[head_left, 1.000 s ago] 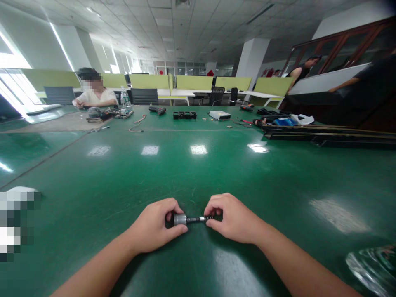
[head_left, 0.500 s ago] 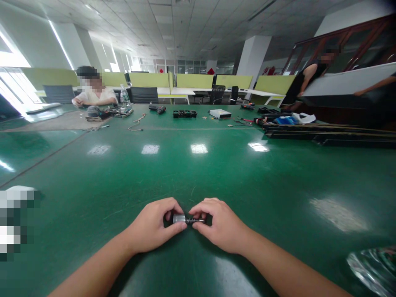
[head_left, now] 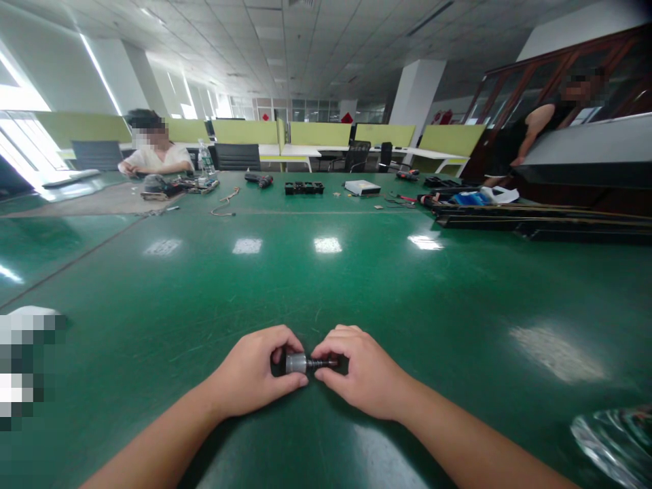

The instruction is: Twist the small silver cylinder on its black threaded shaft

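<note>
A small cylindrical metal part (head_left: 296,363), silver with a thin ribbed or spring-wound shaft, lies horizontally low over the green table (head_left: 326,292); I cannot tell whether it touches the surface. My left hand (head_left: 257,370) is curled around the silver body, index finger behind it and thumb in front. At the shaft end, my right hand (head_left: 364,370) has its index fingertip and thumb bent about the ribbed stretch. The part's left end sits in shadow inside my left palm. Both hands rest on the table with fingertips close together.
Across the table lie a power drill (head_left: 259,179), a black slotted block (head_left: 304,188), a silver box-shaped drive (head_left: 363,187) and a cable (head_left: 224,204). Long black bars (head_left: 540,221) lie at right. A clear object (head_left: 616,441) stands near right. One person (head_left: 157,159) sits opposite; another (head_left: 534,136) carries a large panel.
My left thumb has shifted slightly toward me, baring more of the silver cylinder. My right fingers have barely moved. The person with the panel has moved right.
</note>
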Demonstrator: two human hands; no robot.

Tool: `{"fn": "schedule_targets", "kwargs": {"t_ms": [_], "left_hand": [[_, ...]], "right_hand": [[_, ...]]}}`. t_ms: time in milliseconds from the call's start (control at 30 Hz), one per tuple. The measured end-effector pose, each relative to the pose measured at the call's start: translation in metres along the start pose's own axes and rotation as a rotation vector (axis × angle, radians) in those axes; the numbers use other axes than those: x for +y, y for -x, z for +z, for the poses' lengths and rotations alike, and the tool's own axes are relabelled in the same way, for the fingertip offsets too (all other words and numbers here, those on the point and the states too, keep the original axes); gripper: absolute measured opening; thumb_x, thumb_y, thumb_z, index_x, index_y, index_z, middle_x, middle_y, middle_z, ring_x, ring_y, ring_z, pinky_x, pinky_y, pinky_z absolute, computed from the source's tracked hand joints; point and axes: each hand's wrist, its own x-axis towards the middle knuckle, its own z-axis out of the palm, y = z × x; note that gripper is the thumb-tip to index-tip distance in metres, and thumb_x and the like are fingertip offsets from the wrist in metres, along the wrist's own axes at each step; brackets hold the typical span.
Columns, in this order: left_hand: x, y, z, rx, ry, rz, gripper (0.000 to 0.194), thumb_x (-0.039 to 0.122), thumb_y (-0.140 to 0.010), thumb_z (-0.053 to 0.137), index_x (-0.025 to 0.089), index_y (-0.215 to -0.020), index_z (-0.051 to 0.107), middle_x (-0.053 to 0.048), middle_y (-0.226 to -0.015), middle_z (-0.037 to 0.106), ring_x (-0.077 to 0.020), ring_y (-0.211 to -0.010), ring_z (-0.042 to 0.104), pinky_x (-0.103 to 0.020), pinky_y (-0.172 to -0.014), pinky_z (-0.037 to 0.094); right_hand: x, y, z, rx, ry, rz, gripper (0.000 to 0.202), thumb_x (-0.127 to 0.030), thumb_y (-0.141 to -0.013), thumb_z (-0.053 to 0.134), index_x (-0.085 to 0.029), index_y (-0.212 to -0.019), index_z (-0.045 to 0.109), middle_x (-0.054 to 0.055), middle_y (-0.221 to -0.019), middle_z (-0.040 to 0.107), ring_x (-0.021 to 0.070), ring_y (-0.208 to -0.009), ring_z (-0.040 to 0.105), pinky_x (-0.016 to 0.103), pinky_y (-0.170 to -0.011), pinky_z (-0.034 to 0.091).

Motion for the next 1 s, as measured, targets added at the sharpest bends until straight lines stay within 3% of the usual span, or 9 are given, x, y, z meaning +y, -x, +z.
{"fn": "schedule_targets", "kwargs": {"t_ms": [300, 1000], "left_hand": [[-0.0013, -0.0016, 0.0026, 0.003, 0.004, -0.011, 0.022, 0.031, -0.076, 0.073, 0.021, -0.093, 0.065, 0.002, -0.077, 0.061, -0.0162, -0.07, 0.056, -0.025, -0.062, 0.037], [-0.0032, -0.0014, 0.0028, 0.004, -0.002, 0.009, 0.023, 0.033, -0.076, 0.074, 0.02, -0.092, 0.062, 0.002, -0.079, 0.06, -0.0157, -0.07, 0.056, -0.025, -0.063, 0.038]], "right_hand": [[0.0006, -0.0001, 0.0029, -0.017, 0.016, -0.014, 0.018, -0.018, -0.078, 0.074, -0.023, -0.095, 0.071, -0.001, -0.088, 0.07, 0.0171, -0.087, 0.058, 0.033, -0.082, 0.037], [0.0034, -0.0005, 0.0011, -0.008, 0.026, -0.013, 0.014, -0.014, -0.075, 0.073, -0.021, -0.087, 0.07, -0.001, -0.08, 0.067, 0.0159, -0.08, 0.056, 0.032, -0.078, 0.037]]}}
